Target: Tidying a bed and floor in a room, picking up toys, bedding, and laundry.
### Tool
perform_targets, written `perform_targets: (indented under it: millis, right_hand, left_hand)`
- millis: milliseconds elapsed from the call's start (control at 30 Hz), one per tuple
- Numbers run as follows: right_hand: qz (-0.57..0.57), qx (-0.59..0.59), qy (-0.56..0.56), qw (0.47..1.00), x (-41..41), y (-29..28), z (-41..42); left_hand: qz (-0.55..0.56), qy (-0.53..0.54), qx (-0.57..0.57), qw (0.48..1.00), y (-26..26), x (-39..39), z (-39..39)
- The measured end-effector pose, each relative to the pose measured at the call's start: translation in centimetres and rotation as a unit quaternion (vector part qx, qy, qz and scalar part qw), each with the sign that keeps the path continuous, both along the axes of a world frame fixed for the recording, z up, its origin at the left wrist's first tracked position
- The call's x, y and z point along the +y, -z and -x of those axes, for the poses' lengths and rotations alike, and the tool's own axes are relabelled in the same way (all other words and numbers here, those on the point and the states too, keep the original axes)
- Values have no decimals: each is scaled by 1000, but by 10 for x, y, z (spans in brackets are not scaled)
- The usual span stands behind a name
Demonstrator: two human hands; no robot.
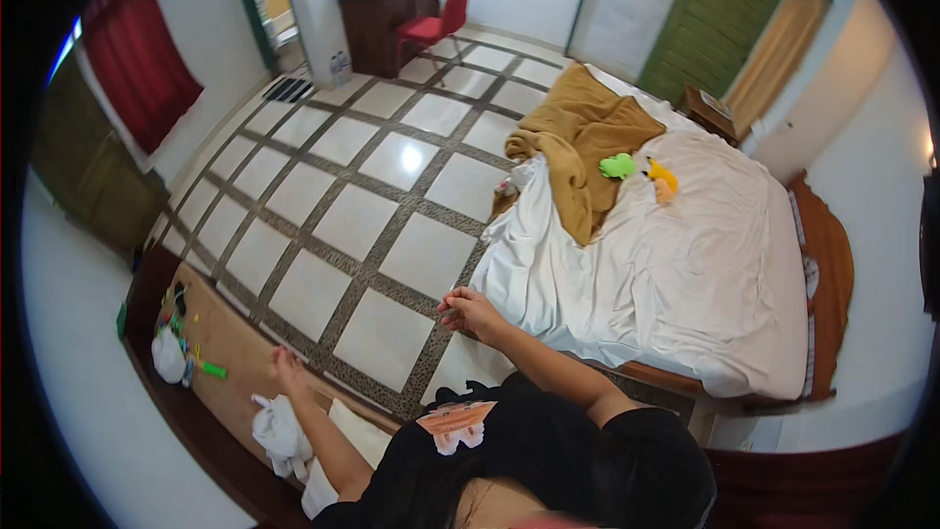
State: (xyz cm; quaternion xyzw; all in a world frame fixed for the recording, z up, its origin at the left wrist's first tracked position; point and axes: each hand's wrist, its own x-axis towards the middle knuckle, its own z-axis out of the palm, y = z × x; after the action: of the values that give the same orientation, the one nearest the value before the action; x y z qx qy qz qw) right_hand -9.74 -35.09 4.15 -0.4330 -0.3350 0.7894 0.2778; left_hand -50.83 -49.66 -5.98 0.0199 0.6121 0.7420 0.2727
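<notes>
My left hand (290, 367) is raised above the low brown bench (228, 342), a little blurred, and seems to hold nothing. Below it a bunched white cloth (281, 435) lies beside pale pillows or folded linen (360, 430). My right hand (474, 316) hangs in the air near the bed's front corner, its fingers loosely curled and no object visible in them. The bed carries a rumpled white sheet (698, 272) and a heaped tan blanket (587, 125). On the sheet lie a green plush toy (617, 166) and a yellow plush toy (662, 178).
A tiled floor (378, 257) runs between bench and bed. Small items and a white bag (168, 356) sit at the bench's far end. At the back stand a red chair (440, 20), a wooden desk (378, 29) and bottles (340, 69). A striped mat (288, 90) lies by the doorway.
</notes>
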Motion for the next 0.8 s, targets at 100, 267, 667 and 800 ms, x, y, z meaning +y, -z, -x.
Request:
perform_targets:
  millis: [100, 267, 667, 800]
  right_hand:
    - [18, -5, 64, 998, 3, 5, -34]
    - [39, 14, 182, 982, 9, 20, -110]
    - [127, -2, 311, 942, 122, 123, -342]
    - [146, -8, 338, 930, 174, 164, -424]
  left_hand:
    - [7, 195, -6, 981, -13, 92, -86]
    - [48, 443, -18, 895, -35, 169, -233]
    - [175, 538, 19, 824, -30, 263, -426]
    - [243, 537, 41, 807, -34, 310, -495]
